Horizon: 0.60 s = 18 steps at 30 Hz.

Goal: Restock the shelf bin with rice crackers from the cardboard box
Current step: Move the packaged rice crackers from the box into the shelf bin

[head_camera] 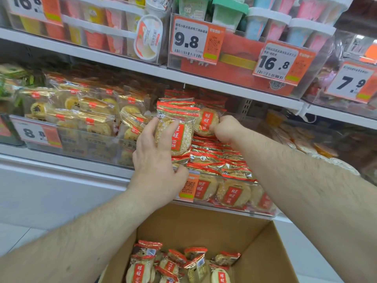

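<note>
Left hand: fingers curled round a glossy round rice cracker packet. Right hand: pinching a second packet above the clear shelf bin. Cardboard box below holds more.

Left hand grips a cracker pack; right hand apparently pinches another pack above the bin.

The cardboard box is cut off below; the left hand hides a price tag.
</note>
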Tool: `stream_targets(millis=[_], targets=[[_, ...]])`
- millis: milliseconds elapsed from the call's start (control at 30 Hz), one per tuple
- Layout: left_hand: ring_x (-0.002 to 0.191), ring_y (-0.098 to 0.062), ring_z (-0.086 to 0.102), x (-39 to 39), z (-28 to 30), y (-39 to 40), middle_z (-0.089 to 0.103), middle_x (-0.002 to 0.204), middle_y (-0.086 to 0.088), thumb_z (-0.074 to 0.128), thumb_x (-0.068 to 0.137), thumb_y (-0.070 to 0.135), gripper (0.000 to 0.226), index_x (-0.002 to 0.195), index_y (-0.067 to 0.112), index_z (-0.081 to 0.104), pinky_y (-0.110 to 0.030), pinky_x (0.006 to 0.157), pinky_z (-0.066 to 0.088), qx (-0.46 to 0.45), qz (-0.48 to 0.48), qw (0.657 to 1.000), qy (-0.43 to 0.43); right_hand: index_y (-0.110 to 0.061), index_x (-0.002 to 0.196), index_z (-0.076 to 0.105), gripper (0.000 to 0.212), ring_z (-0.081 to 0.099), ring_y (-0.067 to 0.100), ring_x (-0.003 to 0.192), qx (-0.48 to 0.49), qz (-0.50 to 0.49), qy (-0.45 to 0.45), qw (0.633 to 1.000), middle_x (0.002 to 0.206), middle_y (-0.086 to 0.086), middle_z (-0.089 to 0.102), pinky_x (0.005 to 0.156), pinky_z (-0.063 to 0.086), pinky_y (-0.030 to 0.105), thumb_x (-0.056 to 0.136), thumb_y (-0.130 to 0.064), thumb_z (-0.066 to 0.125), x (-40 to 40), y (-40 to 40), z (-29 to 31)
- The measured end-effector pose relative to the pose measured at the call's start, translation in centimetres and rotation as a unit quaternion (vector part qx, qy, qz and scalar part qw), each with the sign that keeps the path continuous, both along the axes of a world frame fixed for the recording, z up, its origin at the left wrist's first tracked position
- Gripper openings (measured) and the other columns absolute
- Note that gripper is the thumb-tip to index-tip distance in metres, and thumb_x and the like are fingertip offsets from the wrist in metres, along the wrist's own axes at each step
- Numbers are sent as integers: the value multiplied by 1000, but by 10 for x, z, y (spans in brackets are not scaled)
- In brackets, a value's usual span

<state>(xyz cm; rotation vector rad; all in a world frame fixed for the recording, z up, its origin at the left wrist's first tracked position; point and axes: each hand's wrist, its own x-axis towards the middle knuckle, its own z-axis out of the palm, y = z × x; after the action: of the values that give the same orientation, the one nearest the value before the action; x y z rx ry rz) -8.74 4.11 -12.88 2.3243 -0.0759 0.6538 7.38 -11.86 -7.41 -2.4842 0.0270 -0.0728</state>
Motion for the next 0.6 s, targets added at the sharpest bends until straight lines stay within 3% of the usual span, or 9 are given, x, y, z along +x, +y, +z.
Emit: stream_targets(millis=[200,433,533,600], targets=[[144,-17,-2,-4,3,-1,-2,153,11,68,79,23,88,146,39,15,-49,116,10,11,19,999,-26,-11,129,57,39,56,18,103,70,25,22,997,120,3,62,86,42,31,94,-27,65,-8,-14,-1],[141,-18,5,-7,2,-2,7,149,9,71,75,19,87,141,41,18,-55,112,14,33,15,997,-75,-12,145,45,72,53,23,124,96,9,22,995,139,3,55,101,42,39,86,-44,72,-14,-24,-7],[142,-18,3,-7,2,-3,5,149,11,70,75,21,87,143,41,20,-54,113,14,35,17,997,-65,-11,136,54,60,58,22,117,100,-22,-39,994,130,2,60,99,49,41,87,-40,72,-16,-26,-6],[142,-18,3,-6,0,-3,4,150,10,70,76,22,87,144,41,19,-54,113,14,34,18,998,-54,-13,110,68,30,63,17,101,120,-55,-90,987,113,1,68,90,54,38,89,-34,70,-15,-27,-4]])
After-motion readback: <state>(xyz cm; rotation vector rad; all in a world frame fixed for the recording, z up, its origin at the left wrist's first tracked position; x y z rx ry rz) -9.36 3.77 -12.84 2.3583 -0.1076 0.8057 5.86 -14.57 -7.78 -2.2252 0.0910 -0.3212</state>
